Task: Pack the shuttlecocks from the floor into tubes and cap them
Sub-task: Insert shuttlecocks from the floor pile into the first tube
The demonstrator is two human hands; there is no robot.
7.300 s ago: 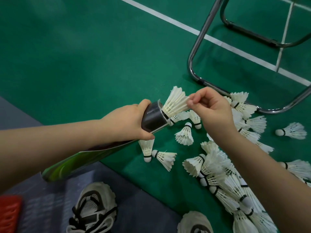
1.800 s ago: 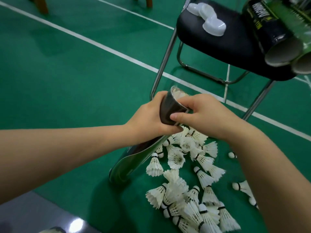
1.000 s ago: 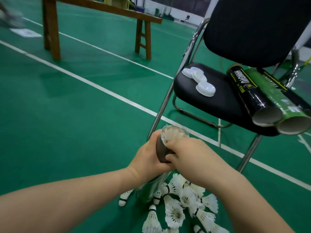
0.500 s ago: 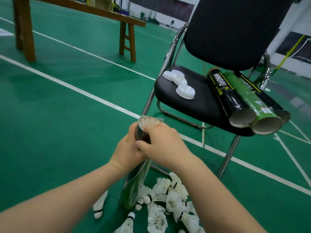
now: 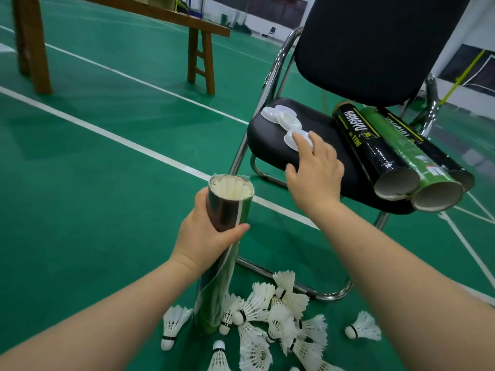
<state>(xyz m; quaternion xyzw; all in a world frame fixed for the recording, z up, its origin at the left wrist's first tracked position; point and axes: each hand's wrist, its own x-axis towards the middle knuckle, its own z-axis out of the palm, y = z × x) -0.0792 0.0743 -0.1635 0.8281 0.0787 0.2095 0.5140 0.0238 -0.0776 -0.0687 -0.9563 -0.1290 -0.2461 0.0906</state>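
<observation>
On the chair (image 5: pixel 267 148) a black tube (image 5: pixel 371 147) reads HANGYU. Right hand (image 5: pixel 314 167) touches a cap (image 5: pixel 289 139), fingers straight. Left hand (image 5: pixel 203 236) grips the full tube (image 5: pixel 227 210).

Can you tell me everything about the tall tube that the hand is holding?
The tube is a long, shiny cylinder, dark near the top and green lower down, with a thin white stripe. It stands almost upright, bottom end on the green floor. Its top is open, uncapped, with white feathers nearly up to the rim. The left hand grips it just below the top. Loose shuttlecocks lie around its base.
</observation>
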